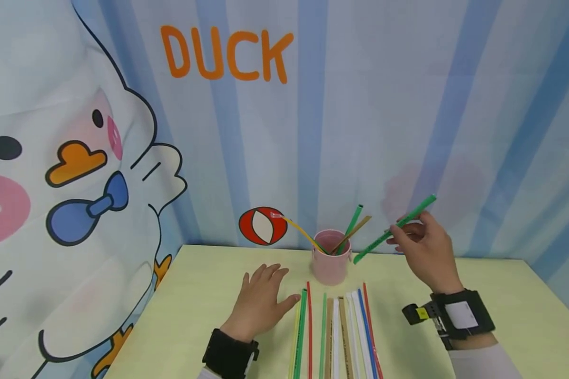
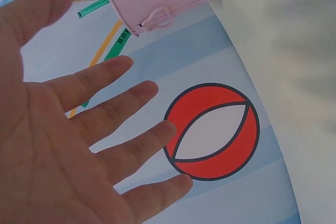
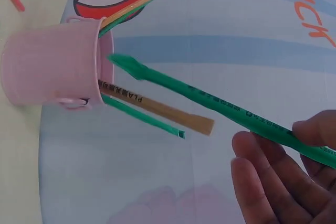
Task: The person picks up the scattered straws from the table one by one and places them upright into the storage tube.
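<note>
My right hand [image 1: 427,252] pinches a green wrapped straw [image 1: 393,229] between thumb and fingers. The straw slants, its lower end just right of and above the rim of a pink bucket [image 1: 329,268]. In the right wrist view that tip [image 3: 123,61] appears in front of the bucket's mouth. Inside the bucket stand a yellow straw [image 1: 298,230], a brown straw [image 1: 357,230] and green straws [image 1: 354,220]. My left hand [image 1: 261,302] is spread over the table, left of a row of straws, and holds nothing; its fingers look straight in the left wrist view.
Several straws lie side by side at the table's front, among them a thick green straw [image 1: 301,331], a red straw [image 1: 309,326] and a blue straw [image 1: 367,331]. Behind the pale yellow table [image 1: 208,273] hangs a striped cloth [image 1: 360,105] with a duck print.
</note>
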Available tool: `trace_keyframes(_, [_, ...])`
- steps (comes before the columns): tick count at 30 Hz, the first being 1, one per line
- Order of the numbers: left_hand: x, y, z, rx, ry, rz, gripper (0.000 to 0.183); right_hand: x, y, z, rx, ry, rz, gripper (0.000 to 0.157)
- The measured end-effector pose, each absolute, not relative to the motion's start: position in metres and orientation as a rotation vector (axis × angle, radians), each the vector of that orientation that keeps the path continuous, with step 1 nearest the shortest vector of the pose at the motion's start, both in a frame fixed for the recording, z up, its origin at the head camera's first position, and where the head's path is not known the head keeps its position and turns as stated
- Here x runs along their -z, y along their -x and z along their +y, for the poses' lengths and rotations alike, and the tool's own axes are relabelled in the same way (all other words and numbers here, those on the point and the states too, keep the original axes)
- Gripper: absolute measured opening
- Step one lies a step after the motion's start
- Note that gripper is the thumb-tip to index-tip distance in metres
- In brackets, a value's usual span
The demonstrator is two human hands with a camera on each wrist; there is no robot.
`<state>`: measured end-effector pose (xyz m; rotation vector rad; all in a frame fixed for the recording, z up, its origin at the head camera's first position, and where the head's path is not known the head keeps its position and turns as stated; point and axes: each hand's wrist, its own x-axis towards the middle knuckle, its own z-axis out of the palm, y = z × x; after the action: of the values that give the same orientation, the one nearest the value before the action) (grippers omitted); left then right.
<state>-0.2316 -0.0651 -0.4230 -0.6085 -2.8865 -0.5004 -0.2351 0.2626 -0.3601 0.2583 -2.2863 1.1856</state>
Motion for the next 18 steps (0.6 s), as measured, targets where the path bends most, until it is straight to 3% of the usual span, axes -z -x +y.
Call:
trace_keyframes(6, [0.424,0.233,-0.066,0.504,0.606,-2.893,0.063,0.362,0.258,0.248,-1.204,-0.25,-2.258,0.029])
trace_keyframes(18, [0.425,0.235,-0.066,0.488,0.594,-2.916,0.063,0.404,0.285,0.219,-1.18,-0.174,-2.341,0.032])
